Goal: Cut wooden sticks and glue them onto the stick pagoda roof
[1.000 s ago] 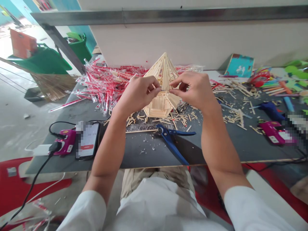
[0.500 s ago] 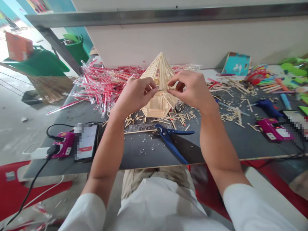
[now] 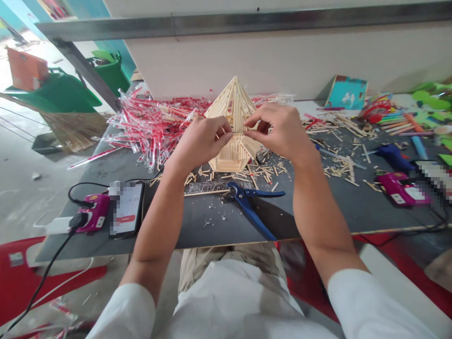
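Note:
A small model house of thin wooden sticks (image 3: 231,159) stands on the dark table, its pointed stick roof rising behind my hands. My left hand (image 3: 206,139) is at the model's left side, thumb and forefinger pinched close to its middle. On the other side my right hand (image 3: 278,129) pinches near the base of the roof. Whatever lies between the fingertips of either hand is too small to make out. Nearer to me lie a blue-handled cutter (image 3: 252,214) and a clear ruler (image 3: 205,187), with a thin stick along the ruler.
Red-and-clear plastic wrappers (image 3: 148,122) are heaped at the left. Cut stick pieces (image 3: 342,165) litter the right. A phone (image 3: 129,209) and a pink power adapter (image 3: 93,212) sit front left. A blue glue gun (image 3: 393,157) and another pink adapter (image 3: 400,188) are at right.
My left hand has shifted very slightly to the right. The right hand stays almost in place, and the model and tools look the same.

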